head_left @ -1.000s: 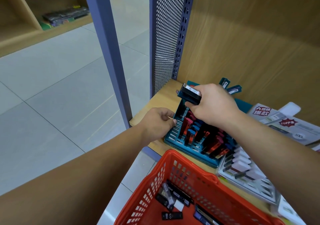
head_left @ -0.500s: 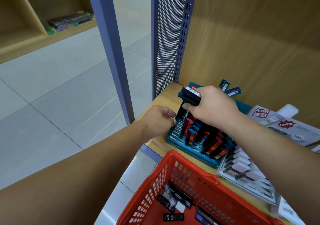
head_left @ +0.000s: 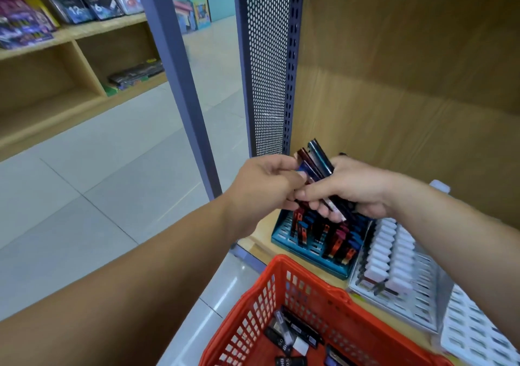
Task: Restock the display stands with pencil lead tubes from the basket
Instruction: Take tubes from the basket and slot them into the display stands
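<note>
My right hand (head_left: 357, 188) grips a bunch of dark pencil lead tubes (head_left: 316, 160), fanned upward above the teal display stand (head_left: 284, 234). My left hand (head_left: 264, 180) meets it from the left and pinches one tube of the bunch between thumb and fingers. The teal stand on the wooden shelf holds red, blue and black tubes in slots. Below, the red basket (head_left: 318, 295) holds several loose black tubes (head_left: 292, 334) on its bottom.
A grey stand (head_left: 416, 295) with white-capped tubes sits right of the teal one, and another white stand (head_left: 475, 334) lies at the far right. A perforated blue panel (head_left: 267, 64) and blue post (head_left: 180, 84) rise on the left. Across the tiled aisle stand wooden shelves (head_left: 70, 36) with goods.
Both hands rose off the teal stand. My left hand left the stand's edge and took hold of a tube in the bunch. The view tilted upward.
</note>
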### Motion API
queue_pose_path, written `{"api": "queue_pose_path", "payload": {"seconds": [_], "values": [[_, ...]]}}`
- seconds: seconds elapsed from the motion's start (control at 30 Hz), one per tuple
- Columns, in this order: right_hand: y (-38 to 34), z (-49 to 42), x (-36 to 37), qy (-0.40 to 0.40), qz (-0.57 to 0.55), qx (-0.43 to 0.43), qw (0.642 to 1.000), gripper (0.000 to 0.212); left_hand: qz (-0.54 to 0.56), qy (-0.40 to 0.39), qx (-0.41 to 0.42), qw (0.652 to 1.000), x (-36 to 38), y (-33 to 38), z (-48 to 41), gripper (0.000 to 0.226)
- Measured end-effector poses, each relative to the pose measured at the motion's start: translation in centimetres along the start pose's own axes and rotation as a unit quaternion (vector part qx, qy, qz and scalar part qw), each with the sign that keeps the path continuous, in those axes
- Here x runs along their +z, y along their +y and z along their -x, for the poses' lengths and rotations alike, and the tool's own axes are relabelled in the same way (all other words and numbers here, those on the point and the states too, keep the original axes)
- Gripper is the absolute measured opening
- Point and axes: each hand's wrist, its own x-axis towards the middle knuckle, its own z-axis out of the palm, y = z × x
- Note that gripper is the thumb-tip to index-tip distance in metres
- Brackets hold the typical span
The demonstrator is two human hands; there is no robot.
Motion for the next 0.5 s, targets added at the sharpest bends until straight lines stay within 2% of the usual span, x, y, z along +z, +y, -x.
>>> {"api": "queue_pose_path", "payload": {"seconds": [0.13,0.27,0.33,0.43,0.5], "values": [[0.0,0.8,0.4,-0.01,0.028,-0.014,0.999,0.023,0.013,0.032,0.011,0.999,0.8,-0.6,0.8,0.029],[0.5,1.4,0.4,-0.02,-0.032,-0.016,0.999,0.022,0.006,0.036,0.006,0.999,0.5,-0.9,0.5,0.025],[0.8,1.6,-0.2,-0.015,-0.05,-0.009,0.999,0.028,0.009,0.055,0.002,0.998,-0.5,-1.0,0.0,0.029],[1.5,1.0,-0.9,0.057,-0.015,0.01,0.998,0.041,0.02,0.084,-0.001,0.996,-2.0,-0.7,-0.7,0.03],[1.9,0.2,-1.0,0.12,0.008,0.014,0.993,0.038,0.0,0.112,0.007,0.994,-2.6,-0.4,-1.3,0.027]]}}
